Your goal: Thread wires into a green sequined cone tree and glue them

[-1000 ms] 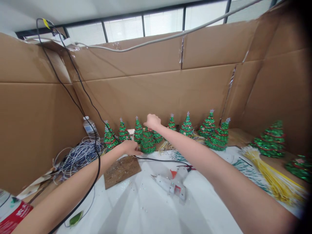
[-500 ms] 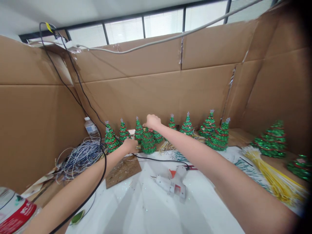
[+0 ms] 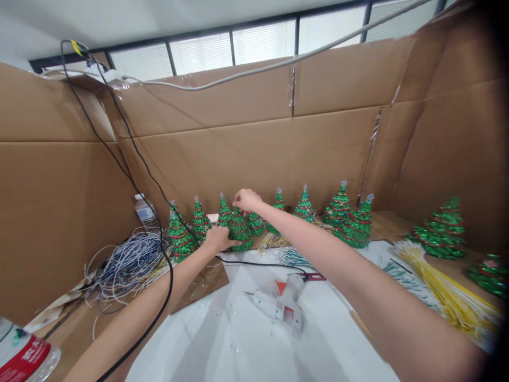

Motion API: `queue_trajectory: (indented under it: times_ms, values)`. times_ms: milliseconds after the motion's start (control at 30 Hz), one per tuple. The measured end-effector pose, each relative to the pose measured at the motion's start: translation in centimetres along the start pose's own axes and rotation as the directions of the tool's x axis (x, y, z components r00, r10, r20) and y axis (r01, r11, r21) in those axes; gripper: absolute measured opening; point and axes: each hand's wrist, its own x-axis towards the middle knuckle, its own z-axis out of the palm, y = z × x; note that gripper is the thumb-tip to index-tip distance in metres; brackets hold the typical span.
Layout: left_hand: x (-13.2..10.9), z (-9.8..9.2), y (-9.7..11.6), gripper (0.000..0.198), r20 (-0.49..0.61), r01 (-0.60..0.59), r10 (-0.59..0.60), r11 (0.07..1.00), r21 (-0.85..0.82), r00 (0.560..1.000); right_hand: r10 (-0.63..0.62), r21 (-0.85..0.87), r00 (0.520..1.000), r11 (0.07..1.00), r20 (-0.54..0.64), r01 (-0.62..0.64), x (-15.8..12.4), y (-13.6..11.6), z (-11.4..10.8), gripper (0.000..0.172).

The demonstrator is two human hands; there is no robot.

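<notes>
A small green tinsel Christmas tree (image 3: 240, 233) with red garland stands upright at the back of the table. My right hand (image 3: 248, 200) is closed at its tip, fingers pinched together; the tip is hidden. My left hand (image 3: 218, 240) is low on the tree's left side, thumb stretched out towards its base and apart from the fingers, which are partly hidden. Whether the thumb touches the tree I cannot tell. Similar trees stand close by, among them one with a star top (image 3: 225, 212) just left and a larger one (image 3: 181, 236) farther left.
A white glue gun (image 3: 278, 307) lies mid-table near a brown board (image 3: 202, 284). A black cable (image 3: 172, 265) hangs across my left forearm. Tangled wires (image 3: 131, 265) and bottles are at left; more trees (image 3: 353, 225) and yellow wire bundles (image 3: 449, 281) at right. Cardboard walls (image 3: 246, 154) enclose the table.
My left hand has shifted slightly right, its thumb now extended by the tree's base. My right hand stays at the tree's tip. The view has moved a little.
</notes>
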Motion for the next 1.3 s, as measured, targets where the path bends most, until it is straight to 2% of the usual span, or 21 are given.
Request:
queue_trajectory:
  times_ms: [233,467,633,733,833,933,1000,1067,1167,1233,1300]
  values:
    - [0.4,0.0,-0.4,0.041,-0.01,0.034,-0.034,0.999,-0.014,0.999,-0.012,0.023,1.0,1.0,-0.025,0.012,0.6,0.4,0.4,0.03]
    - [0.6,0.2,-0.8,0.041,0.023,0.066,-0.064,0.996,-0.053,0.998,-0.016,-0.054,1.0,0.998,-0.026,0.015,0.6,-0.2,0.4,0.031]
    - [-0.3,0.7,-0.5,0.039,0.021,0.089,-0.087,0.993,-0.08,0.996,-0.084,-0.18,0.991,0.982,-0.104,0.064,-1.0,0.6,0.0,0.035]
    - [-1.3,0.7,-0.3,0.04,-0.021,0.074,-0.076,0.992,-0.107,0.997,-0.123,-0.273,0.983,0.959,-0.138,0.081,-3.3,1.5,-0.2,0.037]
    - [-3.2,0.0,-0.4,0.043,-0.095,0.008,-0.022,0.989,-0.148,0.995,-0.168,-0.362,0.973,0.927,-0.157,0.101,-7.5,2.7,-0.5,0.039]
    - [-6.4,-1.1,-0.8,0.039,-0.205,-0.123,0.083,0.974,-0.189,0.975,-0.226,-0.428,0.958,0.894,-0.177,0.132,-13.7,4.9,-0.7,0.041]
    - [-9.3,-1.6,-1.3,0.035,-0.277,-0.194,0.13,0.957,-0.217,0.952,-0.233,-0.45,0.949,0.886,-0.211,0.117,-18.4,7.4,-0.6,0.044]
    - [-12.6,-1.6,-1.9,0.031,-0.321,-0.242,0.153,0.935,-0.26,0.935,-0.209,-0.451,0.919,0.892,-0.333,0.039,-23.2,10.8,-0.1,0.045]
    - [-17.4,-0.1,-3.1,0.031,-0.389,-0.333,0.178,0.865,-0.376,0.904,-0.098,-0.363,0.849,0.925,-0.519,-0.115,-29.9,16.4,1.7,0.046]
    - [-20.2,2.0,-4.1,0.026,-0.422,-0.361,0.157,0.811,-0.46,0.893,-0.022,-0.287,0.798,0.939,-0.602,-0.191,-33.9,19.7,3.4,0.047]
    - [-22.5,4.5,-4.9,0.023,-0.478,-0.356,0.082,0.777,-0.518,0.874,0.062,-0.205,0.743,0.943,-0.666,-0.262,-37.2,22.0,5.1,0.047]
